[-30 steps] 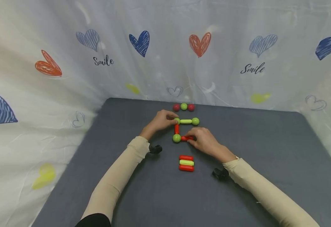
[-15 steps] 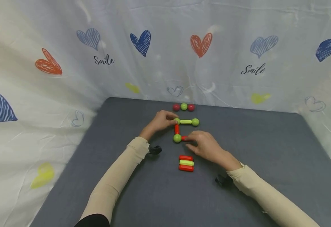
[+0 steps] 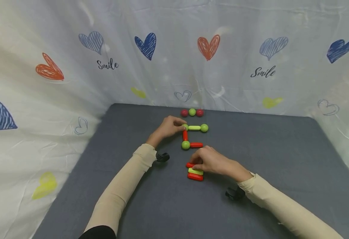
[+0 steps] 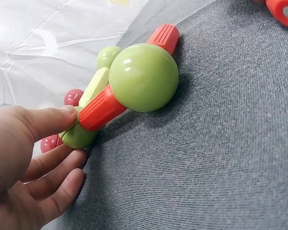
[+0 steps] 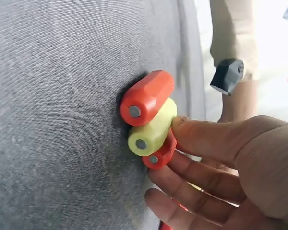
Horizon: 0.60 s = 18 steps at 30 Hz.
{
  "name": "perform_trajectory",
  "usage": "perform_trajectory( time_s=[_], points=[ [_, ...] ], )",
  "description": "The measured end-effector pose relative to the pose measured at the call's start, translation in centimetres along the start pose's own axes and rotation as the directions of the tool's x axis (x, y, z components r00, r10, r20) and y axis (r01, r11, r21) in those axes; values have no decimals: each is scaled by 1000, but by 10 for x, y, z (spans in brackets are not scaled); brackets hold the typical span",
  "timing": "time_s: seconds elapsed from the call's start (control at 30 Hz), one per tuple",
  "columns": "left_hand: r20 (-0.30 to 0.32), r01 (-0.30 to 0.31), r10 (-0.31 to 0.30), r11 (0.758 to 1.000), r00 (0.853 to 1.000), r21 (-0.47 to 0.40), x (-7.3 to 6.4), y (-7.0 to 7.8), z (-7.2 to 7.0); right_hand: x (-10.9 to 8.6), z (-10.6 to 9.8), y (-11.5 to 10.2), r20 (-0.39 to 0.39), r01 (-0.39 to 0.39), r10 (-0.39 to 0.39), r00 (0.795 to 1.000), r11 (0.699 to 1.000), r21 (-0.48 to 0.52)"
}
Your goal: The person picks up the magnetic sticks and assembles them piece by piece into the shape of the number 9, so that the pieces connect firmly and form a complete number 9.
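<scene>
My left hand (image 3: 169,126) pinches a green ball (image 4: 79,136) at the far left corner of a shape of balls and rods. From that ball a yellow-green rod (image 3: 194,127) runs right to another green ball (image 3: 204,128). A red rod (image 3: 185,135) comes nearer to a third green ball (image 3: 185,145), which has a red rod (image 3: 196,145) on its right. At the pile of loose rods, my right hand (image 3: 211,161) has its thumb and fingers around the far red rod (image 5: 161,155). A yellow-green rod (image 5: 153,129) and another red rod (image 5: 146,98) lie beside it.
Two dark red balls (image 3: 184,113) with a green ball (image 3: 192,112) between them sit near the back edge of the grey tabletop (image 3: 267,149). A white curtain (image 3: 174,66) printed with hearts hangs behind. Grey discs show on the loose rods' ends.
My right hand has let go of the red rod beside the near green ball and moved closer, to the loose rods. My left hand stays on its green ball.
</scene>
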State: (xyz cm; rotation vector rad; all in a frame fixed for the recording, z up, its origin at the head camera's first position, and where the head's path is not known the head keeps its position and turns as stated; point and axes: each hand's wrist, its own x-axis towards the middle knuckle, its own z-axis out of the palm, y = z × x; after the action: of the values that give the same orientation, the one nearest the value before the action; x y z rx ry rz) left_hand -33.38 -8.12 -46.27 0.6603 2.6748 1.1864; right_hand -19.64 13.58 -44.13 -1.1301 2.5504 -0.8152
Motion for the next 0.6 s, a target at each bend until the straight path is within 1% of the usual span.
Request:
perform_trajectory(
  time_s=[0.2, 0.33, 0.43, 0.6],
  points=[
    [33, 9, -8, 1000, 999, -20, -1, -4, 6, 0, 2, -1, 43, -50, 49, 998, 998, 41],
    [12, 4, -4, 999, 1000, -35, -1, -5, 4, 4, -3, 0, 69, -62, 58, 996, 997, 53],
    [-1, -7, 7, 999, 1000, -35, 2, -3, 1, 7, -8, -1, 80, -77, 74, 994, 996, 39],
    [10, -16, 17, 999, 1000, -40, 4, -3, 0, 9, -5, -4, 75, -102, 101, 992, 995, -1]
  ],
)
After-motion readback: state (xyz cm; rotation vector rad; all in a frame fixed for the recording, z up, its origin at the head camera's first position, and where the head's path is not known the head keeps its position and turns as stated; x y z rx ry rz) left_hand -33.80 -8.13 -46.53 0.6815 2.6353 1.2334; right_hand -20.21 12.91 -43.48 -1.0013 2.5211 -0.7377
